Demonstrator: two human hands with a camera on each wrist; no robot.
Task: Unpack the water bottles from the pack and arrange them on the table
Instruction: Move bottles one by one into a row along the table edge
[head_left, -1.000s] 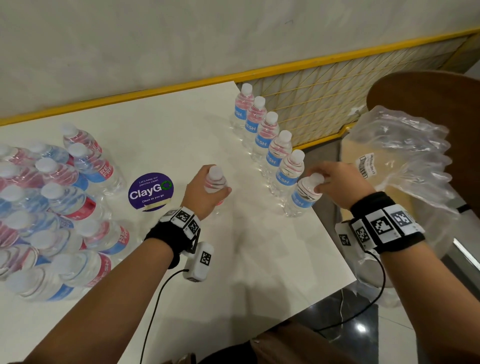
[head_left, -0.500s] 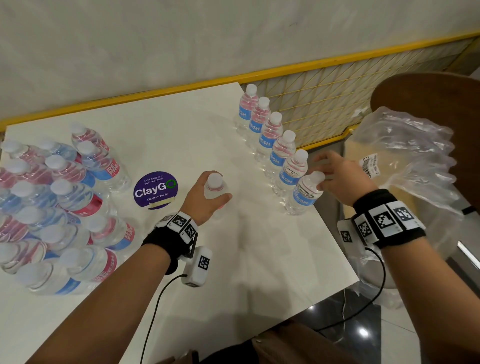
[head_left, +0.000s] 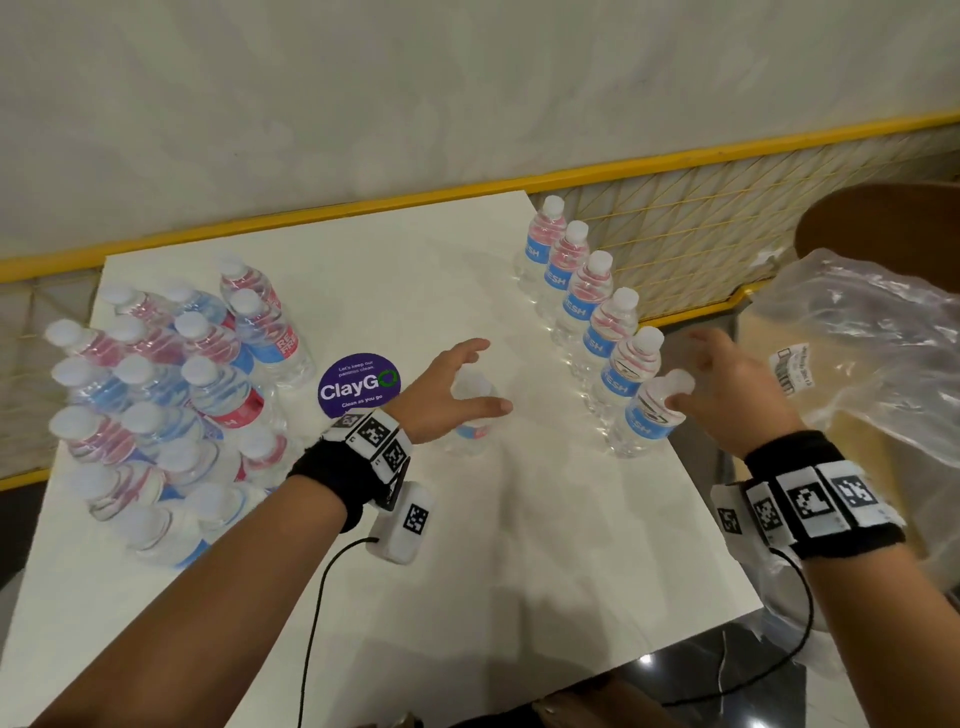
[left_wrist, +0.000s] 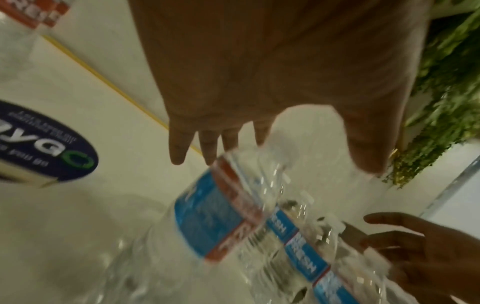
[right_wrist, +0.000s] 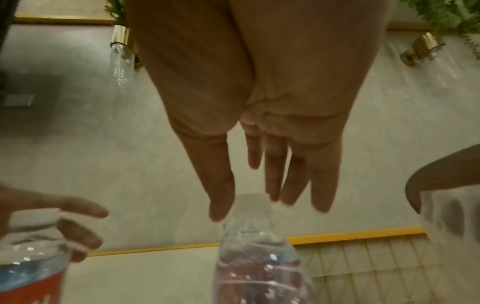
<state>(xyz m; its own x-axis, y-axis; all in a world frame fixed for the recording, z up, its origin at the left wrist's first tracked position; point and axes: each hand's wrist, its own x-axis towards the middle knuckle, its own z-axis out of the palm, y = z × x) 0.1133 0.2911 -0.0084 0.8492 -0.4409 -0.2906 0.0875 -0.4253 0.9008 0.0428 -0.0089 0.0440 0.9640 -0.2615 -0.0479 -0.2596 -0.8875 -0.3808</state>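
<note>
A lone water bottle stands upright mid-table. My left hand hovers just over its cap, fingers spread and straight, holding nothing. Along the table's right edge runs a row of upright bottles. My right hand is open above the nearest bottle of that row, fingers straight and apart from the cap. Several more bottles stand crowded together at the left of the white table.
The crumpled empty plastic wrap lies off the table's right side, by a brown chair. A round purple ClayGo sticker sits left of my left hand. A wall with a yellow rail runs behind the table.
Both hands have let go: the left opened off the lone bottle it held by the top, the right lifted off the nearest row bottle's cap. Both bottles stay standing.
</note>
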